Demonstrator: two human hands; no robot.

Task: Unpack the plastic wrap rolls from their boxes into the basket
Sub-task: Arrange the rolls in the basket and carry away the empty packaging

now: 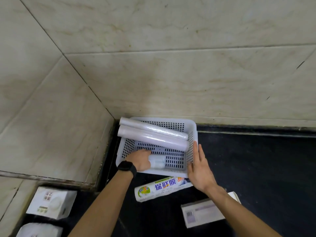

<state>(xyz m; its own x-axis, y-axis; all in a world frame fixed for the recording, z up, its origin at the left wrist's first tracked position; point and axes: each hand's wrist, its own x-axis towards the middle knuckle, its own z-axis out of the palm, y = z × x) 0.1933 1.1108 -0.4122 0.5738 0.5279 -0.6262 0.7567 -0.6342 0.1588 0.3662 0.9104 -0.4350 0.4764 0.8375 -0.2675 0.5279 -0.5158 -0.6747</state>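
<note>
Reading labels first: the one wrapped roll [162, 188] lying on the black worktop [256, 168] just in front of the basket carried large blue-and-orange characters "保鲜膜" on white film, with a green round badge near its left end; the smaller print was too fine to read. A flat box [205, 214] sat to my right on the worktop, partly under my right forearm, showing a barcode and purple-grey print I could not make out.

Count: two bare plastic wrap rolls [153, 136] in the white perforated basket [191, 151], lying side by side and touching, their left ends propped over the basket's far-left corner and their right ends down against the right wall. One small white packet [158, 161] lay on the basket floor near the front. Two white tissue packs [51, 202] stood at the lower left, the nearer one cut off by the frame edge; the upper bore a small dark logo, unreadable.

My left hand [141, 159], black watch [126, 167] on the wrist, was inside the basket, fingers curled over the left end of the small packet. My right hand [199, 170] was flat and spread, fingers together, pressed against the outside of the basket's right wall, gripping nothing.
</note>
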